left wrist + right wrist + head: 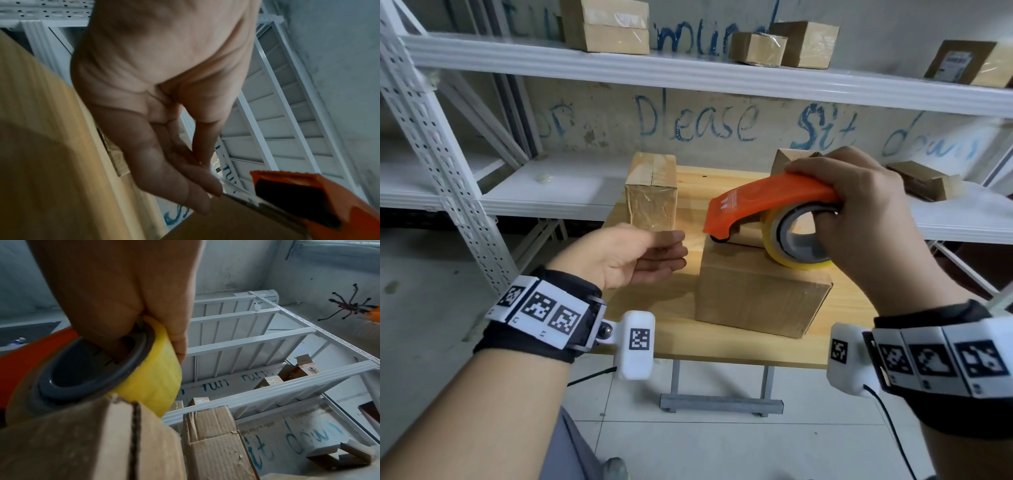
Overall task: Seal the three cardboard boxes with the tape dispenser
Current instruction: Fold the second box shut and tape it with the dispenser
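Boxes first: the big cardboard box (760,291) sits nearest on the wooden table (722,346), and the orange tape dispenser (763,202) is parked right on its top, front edge down at the far left corner. Right hand (859,219) has it firmly, palm over the orange cover, fingers curled down through the core of the yellow tape roll (794,240); the right wrist view shows them hooked inside the grey ring (82,373). Left hand (633,257) floats just left of the box, palm turned in, fingers straight and held close together, and it grips nothing; from the left wrist view the fingertips (205,206) sit right by the box's top edge, though whether they touch it I can't tell. Further back on the table stands a tall taped box (652,190), upright and glossy with tape. Behind the right hand a third box (786,159) peeks out, mostly hidden. Beyond, white metal shelves (688,73) carry more cartons (609,25).
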The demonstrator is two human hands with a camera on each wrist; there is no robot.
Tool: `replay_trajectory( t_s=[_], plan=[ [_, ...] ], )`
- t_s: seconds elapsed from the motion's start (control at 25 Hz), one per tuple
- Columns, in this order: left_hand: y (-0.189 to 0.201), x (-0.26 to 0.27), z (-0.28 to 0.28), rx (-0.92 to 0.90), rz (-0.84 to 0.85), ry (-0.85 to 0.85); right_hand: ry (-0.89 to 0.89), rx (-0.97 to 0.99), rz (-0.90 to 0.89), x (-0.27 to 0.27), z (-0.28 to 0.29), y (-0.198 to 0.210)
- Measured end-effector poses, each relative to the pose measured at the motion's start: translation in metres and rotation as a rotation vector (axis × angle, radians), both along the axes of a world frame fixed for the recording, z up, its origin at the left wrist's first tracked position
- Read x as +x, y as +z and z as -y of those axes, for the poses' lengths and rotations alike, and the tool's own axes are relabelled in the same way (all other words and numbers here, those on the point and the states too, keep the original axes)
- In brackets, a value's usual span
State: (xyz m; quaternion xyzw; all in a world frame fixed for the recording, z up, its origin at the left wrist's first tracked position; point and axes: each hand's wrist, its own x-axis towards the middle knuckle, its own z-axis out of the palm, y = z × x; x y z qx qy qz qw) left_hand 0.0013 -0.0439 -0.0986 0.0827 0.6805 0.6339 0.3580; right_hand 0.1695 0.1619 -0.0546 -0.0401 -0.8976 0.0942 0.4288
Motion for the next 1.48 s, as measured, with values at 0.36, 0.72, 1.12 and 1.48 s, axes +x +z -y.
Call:
replay_trajectory(
  t_s=[0.36, 0.72, 1.12, 1.48],
  plan=[
    [-0.018, 0.024, -0.017, -0.056, -0.233, 0.029, 0.011, 0.080, 0.054, -0.008, 0.003, -0.001],
    [-0.031, 0.030, -0.033, -0.433, -0.688, -0.305, -0.023, 0.143, 0.089, -0.011, 0.008, 0.001],
    [-0.002, 0.010, -0.010, -0.313, -0.748, -0.527, 0.005, 0.079, 0.039, -0.006, 0.003, -0.001],
    [-0.021, 0.010, -0.017, -0.167, -0.762, -0.531, 0.058, 0.102, 0.104, -0.001, 0.001, 0.005]
  ],
)
